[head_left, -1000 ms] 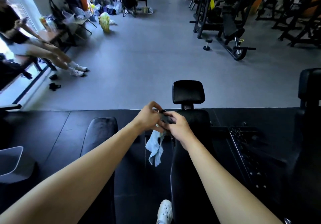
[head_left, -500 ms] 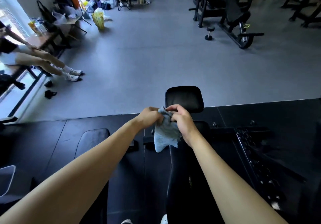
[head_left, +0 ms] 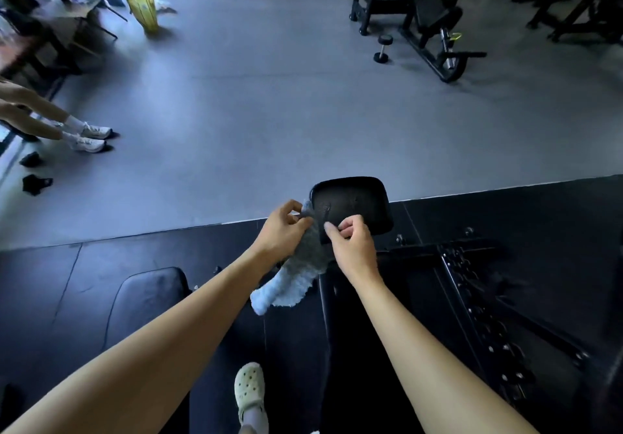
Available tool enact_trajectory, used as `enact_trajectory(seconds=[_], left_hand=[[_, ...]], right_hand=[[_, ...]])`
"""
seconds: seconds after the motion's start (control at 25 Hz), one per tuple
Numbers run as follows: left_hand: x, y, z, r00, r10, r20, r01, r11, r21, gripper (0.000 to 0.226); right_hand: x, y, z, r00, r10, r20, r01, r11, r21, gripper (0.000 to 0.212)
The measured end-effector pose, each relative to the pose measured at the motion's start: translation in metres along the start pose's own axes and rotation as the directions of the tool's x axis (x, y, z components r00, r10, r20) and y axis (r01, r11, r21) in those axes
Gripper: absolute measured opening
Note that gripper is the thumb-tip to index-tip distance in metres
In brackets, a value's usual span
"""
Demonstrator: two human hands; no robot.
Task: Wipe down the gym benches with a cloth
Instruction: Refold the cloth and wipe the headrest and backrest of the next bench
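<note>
Cloth (head_left: 296, 278): pale grey-blue and fluffy, held in the air between your two hands, hanging down and to the left beside the near-left edge of the black bench (head_left: 357, 332). Your left hand (head_left: 281, 231) pinches its upper end between thumb and fingers, just left of the bench's small head pad (head_left: 350, 202). Your right hand (head_left: 354, 248) has its fingers curled at the cloth's right edge, in front of the head pad; whether it actually grips the cloth cannot be told. A second black pad (head_left: 148, 295) lies to the left, beneath your left forearm. Your cream clog (head_left: 249, 390) stands between the two. Far right, a dumbbell (head_left: 382, 47) rests on the grey floor (head_left: 269, 113) beside a weight machine (head_left: 431, 19); at far left, another person's white shoes (head_left: 91, 137).
</note>
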State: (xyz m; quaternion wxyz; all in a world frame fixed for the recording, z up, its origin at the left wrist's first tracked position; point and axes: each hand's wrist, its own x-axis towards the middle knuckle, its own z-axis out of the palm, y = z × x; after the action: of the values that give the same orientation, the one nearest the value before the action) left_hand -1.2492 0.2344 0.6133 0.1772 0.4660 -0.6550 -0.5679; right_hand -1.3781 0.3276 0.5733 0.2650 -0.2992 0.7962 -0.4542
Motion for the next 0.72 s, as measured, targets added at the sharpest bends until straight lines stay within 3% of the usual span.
enact_trajectory(seconds=[0.12,0.2,0.28,0.36,0.44,0.52,0.64,0.68,0.72], left_hand=[[0.038,0.008,-0.001,0.984,-0.086,0.158,0.106,0.987,-0.122,0.019],[0.058,0.011,0.002,0.938,-0.141,0.315,0.205,0.962,-0.181,0.028],[0.078,0.007,0.006,0.901,-0.139,0.410,0.218,0.964,-0.154,0.034],[0.095,-0.002,0.009,0.908,-0.122,0.401,0.168,0.982,-0.082,0.032],[0.113,-0.013,0.010,0.944,-0.113,0.311,0.125,0.992,-0.018,0.027],[0.130,-0.025,0.009,0.953,-0.129,0.275,0.126,0.992,0.030,0.025],[0.154,-0.045,0.006,0.951,-0.165,0.264,0.142,0.985,0.102,0.023],[0.160,-0.051,0.005,0.952,-0.178,0.248,0.154,0.981,0.115,0.024],[0.165,-0.058,0.005,0.954,-0.190,0.233,0.162,0.978,0.131,0.024]], right_hand=[[0.017,-0.013,0.027,0.948,0.165,0.273,-0.264,0.887,0.380,0.034],[0.029,-0.015,0.040,0.921,0.299,0.250,-0.389,0.732,0.559,0.040],[0.038,-0.006,0.045,0.871,0.440,0.218,-0.462,0.584,0.668,0.030],[0.046,0.008,0.048,0.804,0.573,0.157,-0.512,0.535,0.671,0.018],[0.059,0.022,0.045,0.730,0.684,-0.014,-0.548,0.597,0.586,0.023],[0.080,0.021,0.035,0.739,0.647,-0.187,-0.484,0.703,0.522,0.035],[0.121,0.009,0.027,0.831,0.366,-0.418,-0.252,0.919,0.303,0.040],[0.133,0.012,0.030,0.867,0.213,-0.451,-0.153,0.974,0.167,0.042],[0.143,0.016,0.037,0.923,0.074,-0.377,-0.077,0.997,0.007,0.047]])
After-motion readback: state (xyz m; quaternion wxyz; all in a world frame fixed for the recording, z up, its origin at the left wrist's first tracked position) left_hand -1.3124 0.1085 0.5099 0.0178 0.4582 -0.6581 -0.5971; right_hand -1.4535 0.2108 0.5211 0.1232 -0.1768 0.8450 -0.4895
